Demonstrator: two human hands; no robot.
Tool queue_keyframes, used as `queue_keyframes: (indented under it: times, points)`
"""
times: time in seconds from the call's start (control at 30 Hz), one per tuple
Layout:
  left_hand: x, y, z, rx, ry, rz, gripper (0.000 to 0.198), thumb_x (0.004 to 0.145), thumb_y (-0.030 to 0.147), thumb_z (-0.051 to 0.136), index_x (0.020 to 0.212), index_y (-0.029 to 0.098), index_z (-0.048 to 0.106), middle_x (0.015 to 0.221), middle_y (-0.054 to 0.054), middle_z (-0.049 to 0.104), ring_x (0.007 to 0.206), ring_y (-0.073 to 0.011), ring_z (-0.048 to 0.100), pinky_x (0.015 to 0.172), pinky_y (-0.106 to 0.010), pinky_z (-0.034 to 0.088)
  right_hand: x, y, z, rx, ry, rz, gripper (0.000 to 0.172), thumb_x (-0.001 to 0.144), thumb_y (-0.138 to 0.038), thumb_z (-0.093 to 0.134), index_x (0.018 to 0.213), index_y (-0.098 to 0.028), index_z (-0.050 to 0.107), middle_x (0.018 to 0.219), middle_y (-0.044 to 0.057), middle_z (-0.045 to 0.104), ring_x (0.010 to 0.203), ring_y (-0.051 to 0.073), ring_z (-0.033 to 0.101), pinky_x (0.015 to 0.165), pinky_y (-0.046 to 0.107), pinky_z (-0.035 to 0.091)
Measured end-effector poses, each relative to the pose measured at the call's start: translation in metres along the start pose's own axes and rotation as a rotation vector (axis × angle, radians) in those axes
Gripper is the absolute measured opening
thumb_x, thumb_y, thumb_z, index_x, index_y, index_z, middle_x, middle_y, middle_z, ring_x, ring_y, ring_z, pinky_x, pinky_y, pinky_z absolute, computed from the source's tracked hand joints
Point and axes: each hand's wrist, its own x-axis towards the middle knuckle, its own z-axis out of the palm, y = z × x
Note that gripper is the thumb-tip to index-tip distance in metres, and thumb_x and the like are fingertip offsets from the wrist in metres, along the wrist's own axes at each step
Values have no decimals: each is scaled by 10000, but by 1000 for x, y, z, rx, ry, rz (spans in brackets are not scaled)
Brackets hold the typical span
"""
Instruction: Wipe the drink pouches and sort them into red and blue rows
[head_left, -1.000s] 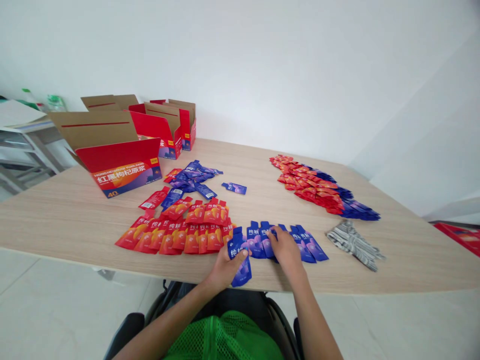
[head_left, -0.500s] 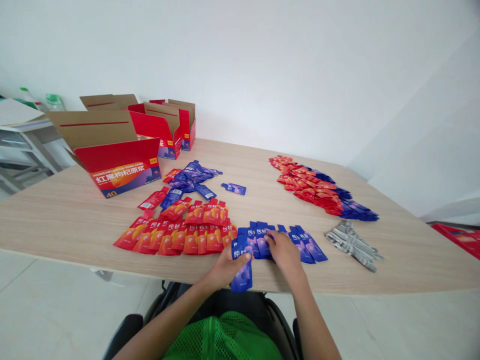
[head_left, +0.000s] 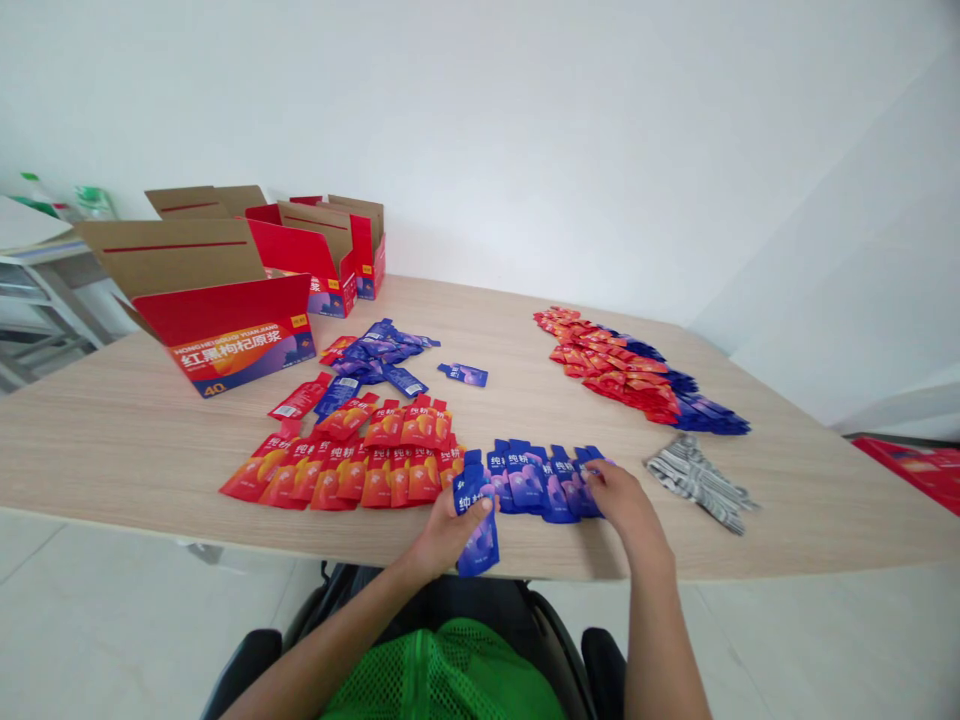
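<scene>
My left hand (head_left: 448, 528) is closed around blue drink pouches (head_left: 480, 543), held upright at the table's front edge, thumb across the front; how many are stacked there I cannot tell. At the right end of a row of blue pouches (head_left: 525, 478), my right hand (head_left: 616, 492) pinches a pouch with thumb and fingertips, partly covering it. The row's pouches lie face up and overlap. Left of my left hand, red pouches (head_left: 337, 478) lie overlapped in two rows.
Open red cartons (head_left: 232, 345) stand at the back left. Near them lie a loose heap of blue pouches (head_left: 379, 345) and a single blue pouch (head_left: 466, 375). A long red-and-blue pouch pile (head_left: 615, 365) stretches along the right, with striped grey gloves (head_left: 697, 480) in front.
My right hand has moved right along the blue row, from its middle to its right end. My left hand still grips its pouches. The view has shifted slightly.
</scene>
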Motion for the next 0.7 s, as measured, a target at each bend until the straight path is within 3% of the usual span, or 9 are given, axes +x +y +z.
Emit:
queue_keyframes:
  times: [0.2,0.33,0.43,0.57,0.7]
  points:
    - [-1,7,4,-10,12,5,474,706,574,812,907,154,726,881,-90,740,809,-219,687,783,-339,553,-1,16,2,-140,78,274,485,1000,-450,358,1312,-156,584,1193,224,655,1102,364,637,862,471,492]
    - [-1,8,4,-16,11,9,456,710,563,813,903,160,724,892,-86,741,840,-224,690,829,-345,550,5,31,8,-81,34,314,458,977,-422,427,1314,-148,572,1206,222,655,1145,364,625,852,436,501]
    - [0,7,3,-26,6,9,443,710,552,818,915,171,724,912,-85,741,859,-226,688,856,-356,546,12,48,14,-2,79,334,555,906,-424,548,1356,-101,542,1229,250,650,1172,370,617,881,418,494]
    - [0,6,2,-18,-15,21,454,714,552,814,939,171,715,901,-85,737,827,-221,680,816,-349,547,20,71,18,195,154,290,453,800,-400,611,1129,-99,689,1095,230,712,1064,356,658,849,386,497]
    - [2,2,-1,1,-30,23,466,739,544,802,975,158,691,910,-86,732,818,-205,671,793,-328,534,24,83,13,331,268,275,376,768,-401,518,930,-128,718,909,180,738,883,325,669,775,397,491]
